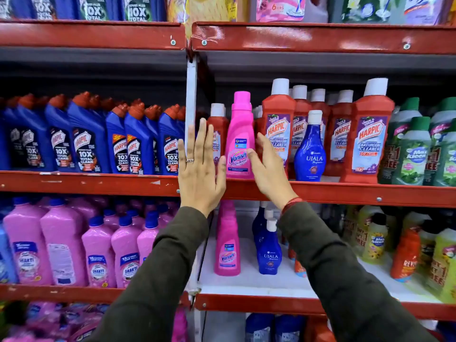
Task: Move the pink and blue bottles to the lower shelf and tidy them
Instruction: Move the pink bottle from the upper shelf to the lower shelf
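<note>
Two open hands, left (199, 166) and right (267, 171), flanking upright pink plastic Vanish bottle (239, 139), grasping nothing, right nearer.

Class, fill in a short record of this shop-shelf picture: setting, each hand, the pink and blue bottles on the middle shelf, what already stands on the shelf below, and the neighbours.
setting: shop shelving with red rails
left hand: open, fingers spread, just left of the pink Vanish bottle
right hand: open, at the bottle's right side, not closed on it
blue Ujala bottle: upright, middle shelf, untouched
lower shelf: holds one pink Vanish and blue Ujala bottles
neighbours: red Harpic bottles behind
</note>
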A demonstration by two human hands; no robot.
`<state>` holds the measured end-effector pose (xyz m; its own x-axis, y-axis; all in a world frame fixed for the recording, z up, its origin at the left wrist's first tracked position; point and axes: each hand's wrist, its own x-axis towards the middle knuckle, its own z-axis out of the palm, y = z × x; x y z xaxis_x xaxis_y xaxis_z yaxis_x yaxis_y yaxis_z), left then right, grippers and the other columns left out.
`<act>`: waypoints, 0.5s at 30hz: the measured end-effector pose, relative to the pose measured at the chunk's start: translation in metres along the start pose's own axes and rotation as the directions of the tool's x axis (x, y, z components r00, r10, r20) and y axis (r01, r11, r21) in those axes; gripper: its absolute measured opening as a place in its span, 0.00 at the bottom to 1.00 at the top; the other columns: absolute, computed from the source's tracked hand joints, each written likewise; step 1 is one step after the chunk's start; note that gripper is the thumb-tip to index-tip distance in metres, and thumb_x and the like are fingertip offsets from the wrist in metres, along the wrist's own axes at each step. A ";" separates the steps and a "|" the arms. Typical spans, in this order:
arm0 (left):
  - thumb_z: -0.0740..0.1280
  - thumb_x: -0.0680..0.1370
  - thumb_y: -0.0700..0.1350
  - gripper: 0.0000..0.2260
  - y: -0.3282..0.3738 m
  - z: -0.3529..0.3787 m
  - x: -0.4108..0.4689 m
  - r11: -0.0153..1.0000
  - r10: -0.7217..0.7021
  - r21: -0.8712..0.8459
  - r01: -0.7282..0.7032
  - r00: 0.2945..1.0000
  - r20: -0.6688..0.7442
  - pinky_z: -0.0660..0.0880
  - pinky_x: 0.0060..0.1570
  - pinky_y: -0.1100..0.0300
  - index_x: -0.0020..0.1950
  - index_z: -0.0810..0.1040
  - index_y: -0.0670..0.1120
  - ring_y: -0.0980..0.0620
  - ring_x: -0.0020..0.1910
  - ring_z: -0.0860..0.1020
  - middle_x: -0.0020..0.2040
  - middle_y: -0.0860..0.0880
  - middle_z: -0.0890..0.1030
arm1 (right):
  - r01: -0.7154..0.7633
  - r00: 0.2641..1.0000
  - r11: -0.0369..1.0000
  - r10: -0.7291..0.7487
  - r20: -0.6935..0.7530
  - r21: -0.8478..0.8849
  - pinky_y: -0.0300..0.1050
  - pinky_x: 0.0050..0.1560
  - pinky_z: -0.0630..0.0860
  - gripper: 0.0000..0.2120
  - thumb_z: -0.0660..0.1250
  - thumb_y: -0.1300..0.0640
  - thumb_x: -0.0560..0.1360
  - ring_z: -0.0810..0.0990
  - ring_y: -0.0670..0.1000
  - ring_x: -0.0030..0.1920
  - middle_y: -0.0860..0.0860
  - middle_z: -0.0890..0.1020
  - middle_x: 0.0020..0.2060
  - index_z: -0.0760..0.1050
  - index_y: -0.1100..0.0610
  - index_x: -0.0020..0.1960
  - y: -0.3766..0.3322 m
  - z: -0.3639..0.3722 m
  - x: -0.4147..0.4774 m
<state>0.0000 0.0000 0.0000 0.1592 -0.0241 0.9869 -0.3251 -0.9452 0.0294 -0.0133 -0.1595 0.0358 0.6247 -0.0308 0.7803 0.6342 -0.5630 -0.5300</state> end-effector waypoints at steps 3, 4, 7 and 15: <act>0.54 0.84 0.50 0.29 -0.013 0.007 -0.015 0.999 -0.037 -0.008 0.038 0.998 0.047 0.45 0.82 0.46 0.84 0.53 0.43 0.48 0.84 0.45 0.85 0.46 0.52 | -0.093 0.989 0.995 0.089 0.115 0.030 0.40 0.67 0.68 0.22 0.61 0.58 0.83 0.73 0.54 0.70 0.57 0.74 0.71 0.64 0.61 0.75 0.005 0.001 0.008; 0.54 0.84 0.49 0.29 -0.017 0.012 -0.025 0.999 -0.040 -0.012 0.040 0.997 0.069 0.44 0.82 0.47 0.84 0.53 0.43 0.49 0.84 0.44 0.85 0.46 0.52 | -0.099 0.987 0.995 0.096 0.132 0.011 0.36 0.62 0.67 0.21 0.61 0.58 0.83 0.75 0.53 0.68 0.57 0.75 0.70 0.64 0.60 0.75 0.004 0.000 0.009; 0.52 0.85 0.49 0.27 -0.026 0.024 -0.036 0.998 -0.041 -0.031 0.045 0.993 0.112 0.41 0.82 0.50 0.84 0.54 0.43 0.49 0.84 0.45 0.85 0.46 0.52 | -0.145 0.978 0.987 0.133 0.159 0.066 0.33 0.56 0.69 0.21 0.63 0.58 0.82 0.76 0.48 0.59 0.57 0.77 0.68 0.65 0.60 0.74 0.007 0.002 0.014; 0.50 0.85 0.49 0.28 -0.034 0.035 -0.041 0.999 -0.007 0.036 0.004 0.995 0.099 0.41 0.82 0.50 0.84 0.53 0.41 0.48 0.84 0.47 0.85 0.45 0.51 | -0.249 0.963 0.939 0.215 0.161 0.239 0.54 0.64 0.79 0.25 0.68 0.56 0.80 0.79 0.56 0.65 0.58 0.77 0.67 0.65 0.60 0.73 0.008 0.003 0.016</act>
<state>0.0373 0.0220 -0.0473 0.2527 -0.0491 0.9663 -0.2907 -0.9564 0.0274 0.0030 -0.1617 0.0431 0.8115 -0.0175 0.5840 0.5481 -0.3237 -0.7712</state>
